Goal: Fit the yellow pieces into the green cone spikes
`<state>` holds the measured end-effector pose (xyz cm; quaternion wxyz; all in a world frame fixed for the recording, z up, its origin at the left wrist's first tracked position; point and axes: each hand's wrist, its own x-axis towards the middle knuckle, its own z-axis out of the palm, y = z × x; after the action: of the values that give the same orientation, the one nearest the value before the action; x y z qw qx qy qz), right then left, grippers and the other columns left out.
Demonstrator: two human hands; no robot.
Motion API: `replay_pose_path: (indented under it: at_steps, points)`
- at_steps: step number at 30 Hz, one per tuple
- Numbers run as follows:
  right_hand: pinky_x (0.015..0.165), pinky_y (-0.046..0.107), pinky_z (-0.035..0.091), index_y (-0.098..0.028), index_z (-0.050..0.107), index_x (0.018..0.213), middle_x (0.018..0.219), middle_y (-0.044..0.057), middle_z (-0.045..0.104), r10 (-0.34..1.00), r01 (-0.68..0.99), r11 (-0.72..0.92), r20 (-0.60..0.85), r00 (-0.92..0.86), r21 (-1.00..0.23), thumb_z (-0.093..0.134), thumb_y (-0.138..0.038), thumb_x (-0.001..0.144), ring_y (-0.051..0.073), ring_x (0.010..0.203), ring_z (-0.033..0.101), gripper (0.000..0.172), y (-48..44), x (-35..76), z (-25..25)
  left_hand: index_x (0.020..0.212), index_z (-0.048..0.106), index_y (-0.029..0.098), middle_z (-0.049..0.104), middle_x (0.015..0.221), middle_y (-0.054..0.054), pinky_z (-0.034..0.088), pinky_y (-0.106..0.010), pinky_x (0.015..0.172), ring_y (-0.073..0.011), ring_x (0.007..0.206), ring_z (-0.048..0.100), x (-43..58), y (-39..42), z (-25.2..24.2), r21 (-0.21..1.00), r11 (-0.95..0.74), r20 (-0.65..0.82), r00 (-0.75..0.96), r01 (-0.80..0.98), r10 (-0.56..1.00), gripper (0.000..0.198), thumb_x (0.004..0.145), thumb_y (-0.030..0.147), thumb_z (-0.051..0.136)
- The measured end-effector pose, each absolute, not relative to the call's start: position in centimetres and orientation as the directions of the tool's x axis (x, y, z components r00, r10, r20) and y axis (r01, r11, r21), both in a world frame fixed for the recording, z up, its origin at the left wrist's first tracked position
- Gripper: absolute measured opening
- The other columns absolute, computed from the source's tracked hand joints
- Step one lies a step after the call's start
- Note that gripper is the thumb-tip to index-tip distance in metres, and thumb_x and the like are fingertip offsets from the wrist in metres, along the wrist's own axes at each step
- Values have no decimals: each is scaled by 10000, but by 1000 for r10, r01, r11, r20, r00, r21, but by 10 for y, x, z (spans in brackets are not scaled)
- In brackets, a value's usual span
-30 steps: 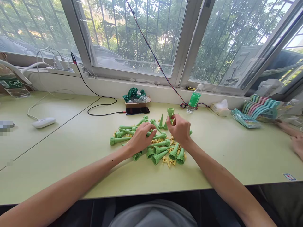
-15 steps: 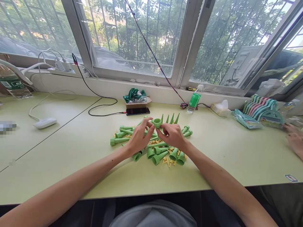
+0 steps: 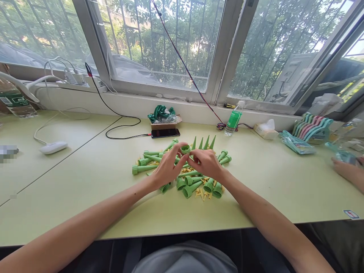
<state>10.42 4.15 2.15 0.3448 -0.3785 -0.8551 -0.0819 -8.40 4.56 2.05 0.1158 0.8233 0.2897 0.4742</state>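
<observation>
Over the middle of the pile, my left hand (image 3: pixel 168 163) is closed around a green plastic watering spike (image 3: pixel 185 149), its round threaded mouth turned up toward me. Just right of that mouth, my right hand (image 3: pixel 207 163) has its thumb and fingers pinched together, touching my left thumb. Whatever sits in this pinch is hidden. Under and around both hands lie several more green watering spikes (image 3: pixel 191 189) with wide caps and tapered points. Small yellow nozzle pieces (image 3: pixel 202 195) are scattered among them. Behind my right hand several green pointed tips (image 3: pixel 206 142) stand upright in a row.
At the back are a phone (image 3: pixel 165 133) on a cable, a small cardboard box (image 3: pixel 165 124) with green plastic, a water bottle (image 3: pixel 233 120) and a tissue pack (image 3: pixel 265 131). Pastel hangers (image 3: pixel 313 129) stand at the right, near another person's hand (image 3: pixel 347 168). A white mouse-like device (image 3: pixel 54 148) lies left.
The held spike's mouth has shifted slightly left and down, tipping toward me. My right fingertips have moved from its rim to just below it. The other person's hand has moved left, holding something bluish.
</observation>
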Motion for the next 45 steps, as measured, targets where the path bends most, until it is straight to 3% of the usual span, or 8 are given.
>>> replay_pose_path:
  at_steps: [5, 12, 19, 29, 45]
  points:
    - [600, 209, 357, -156, 642, 917, 686, 5, 633, 625, 683, 711, 595, -505, -168, 414, -386, 1001, 92, 571, 496, 334, 41, 108, 29, 1176, 473, 224, 614, 828, 0, 483, -265, 672, -136, 721, 617, -83, 47, 20, 475, -799, 731, 340, 369, 591, 220, 967, 286, 507]
    - [635, 217, 349, -156, 643, 839, 665, 4, 601, 713, 767, 604, 577, -400, -215, 423, -312, 975, 104, 585, 481, 302, 53, 128, 36, 1143, 477, 219, 608, 771, 6, 473, -257, 631, -137, 693, 612, -83, 44, 23, 510, -775, 717, 313, 374, 623, 197, 964, 296, 508]
    - [620, 212, 324, -168, 614, 704, 605, -21, 552, 812, 814, 545, 370, -452, -201, 487, -212, 879, 100, 563, 451, 221, 56, 133, 40, 1150, 474, 221, 606, 772, 9, 474, -265, 641, -144, 714, 623, -83, 45, 22, 499, -783, 723, 320, 371, 613, 208, 960, 296, 510]
    - [553, 211, 303, -172, 637, 659, 593, -37, 577, 813, 783, 582, 186, -552, -218, 526, -114, 683, 88, 540, 434, 128, 54, 142, 48, 1142, 478, 221, 580, 742, 19, 471, -276, 649, -141, 688, 603, -81, 44, 22, 496, -790, 729, 321, 359, 604, 202, 955, 293, 510]
    - [545, 189, 344, -153, 703, 724, 562, -63, 515, 771, 688, 608, 88, -631, -397, 585, -139, 705, 69, 531, 436, 120, 62, 154, 49, 1135, 477, 220, 568, 762, 20, 460, -275, 671, -140, 701, 599, -81, 45, 20, 498, -782, 723, 319, 374, 613, 203, 948, 283, 524]
